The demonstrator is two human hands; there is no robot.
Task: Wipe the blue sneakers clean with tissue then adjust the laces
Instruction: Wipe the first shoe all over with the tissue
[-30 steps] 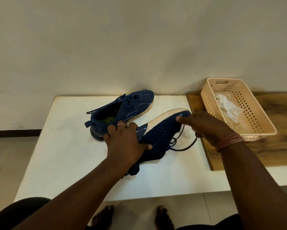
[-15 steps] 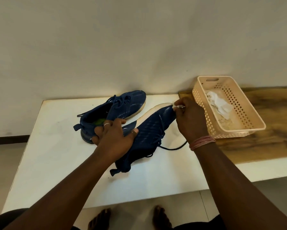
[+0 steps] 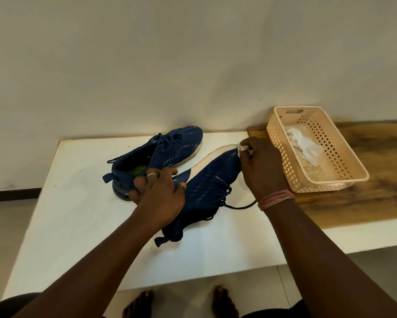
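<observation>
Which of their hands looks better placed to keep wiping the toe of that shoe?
Probably the right hand: it already pinches the tissue against the toe of the tilted sneaker. The left hand grips that sneaker's heel end, steadying it.

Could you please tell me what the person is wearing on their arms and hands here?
Both forearms are bare, with no sleeves in view. The left hand has a silver ring on one finger. The right hand has pinkish-red thread bands wound around the wrist.
</observation>
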